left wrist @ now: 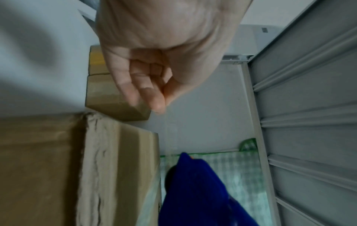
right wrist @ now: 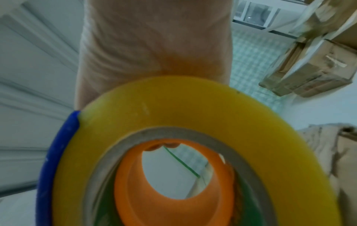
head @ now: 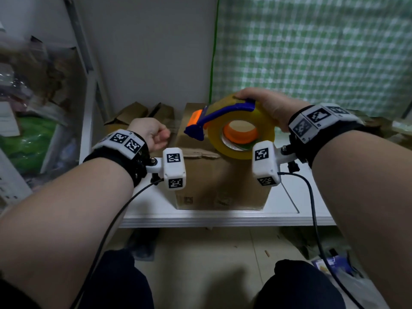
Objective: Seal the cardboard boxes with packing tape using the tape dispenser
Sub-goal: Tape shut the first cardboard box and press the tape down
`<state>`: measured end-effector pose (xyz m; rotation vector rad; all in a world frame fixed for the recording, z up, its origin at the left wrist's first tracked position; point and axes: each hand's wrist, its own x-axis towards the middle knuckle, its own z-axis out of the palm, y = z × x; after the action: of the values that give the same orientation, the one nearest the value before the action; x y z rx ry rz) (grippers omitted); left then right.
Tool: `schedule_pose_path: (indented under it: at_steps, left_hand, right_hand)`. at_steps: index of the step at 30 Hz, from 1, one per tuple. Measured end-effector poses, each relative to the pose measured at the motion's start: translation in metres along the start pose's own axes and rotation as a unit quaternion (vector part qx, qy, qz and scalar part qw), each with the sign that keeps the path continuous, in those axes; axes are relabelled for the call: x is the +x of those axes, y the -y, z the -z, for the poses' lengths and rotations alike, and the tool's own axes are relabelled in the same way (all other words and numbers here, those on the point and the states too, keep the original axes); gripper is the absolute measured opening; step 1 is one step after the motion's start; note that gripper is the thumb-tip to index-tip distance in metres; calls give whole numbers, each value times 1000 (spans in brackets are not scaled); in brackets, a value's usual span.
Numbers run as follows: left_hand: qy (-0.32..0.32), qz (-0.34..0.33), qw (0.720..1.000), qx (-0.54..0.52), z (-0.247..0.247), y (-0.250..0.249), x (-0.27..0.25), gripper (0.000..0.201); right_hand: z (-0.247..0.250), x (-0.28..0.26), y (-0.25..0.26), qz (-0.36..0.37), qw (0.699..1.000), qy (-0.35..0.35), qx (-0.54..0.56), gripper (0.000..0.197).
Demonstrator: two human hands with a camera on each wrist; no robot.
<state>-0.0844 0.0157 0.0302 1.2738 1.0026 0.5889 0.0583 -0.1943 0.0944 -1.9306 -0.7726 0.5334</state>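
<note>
A brown cardboard box (head: 220, 175) stands on the white table (head: 223, 217), its top flaps closed with a ragged seam (left wrist: 96, 168). My right hand (head: 256, 99) grips the tape dispenser (head: 225, 114) from above and holds it over the box top; it has a blue frame, an orange core and a yellowish tape roll (right wrist: 173, 104). The blue cutter end (left wrist: 193, 191) points left. My left hand (head: 160, 136) hovers at the box's far left corner, fingers (left wrist: 154, 94) pinched against the thumb. A faint clear strip seems to run from them to the dispenser.
More cardboard boxes (head: 133, 114) lie behind on the table, against the wall. A cluttered white shelf unit (head: 33, 97) is on the left, a green checked curtain (head: 312, 52) on the right. Further boxes (right wrist: 309, 73) are stacked at the far right.
</note>
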Motion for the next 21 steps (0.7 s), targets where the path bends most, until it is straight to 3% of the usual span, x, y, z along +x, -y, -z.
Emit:
schedule_pose_path:
  at_steps: [3,7,12,15,17,21]
  left_hand:
    - [17,18,998,-59,1,5,-3,12]
    - [42,37,985,-160,1,7,-10,13]
    - [41,67,986,-150,0,7,-13,9]
    - [53,82,984,-149,0,7,-14,9]
    - [52,80,980,-177,-1,7,-12,11]
    - [46,58,967,-242,-11,7,-10,10]
  right_hand:
    - [-7,1,12,16,997,-43,-63,37]
    - [-23,5,26,101,975,-101,-168,20]
    - [-37,5,35,158,922,-91,-342,33]
    - [-35,-1,28,162,913,-67,-368,69]
    - [-33,-2,28,157,904,-52,-395,84]
    - [-32,0,30,167,879,-68,-442,80]
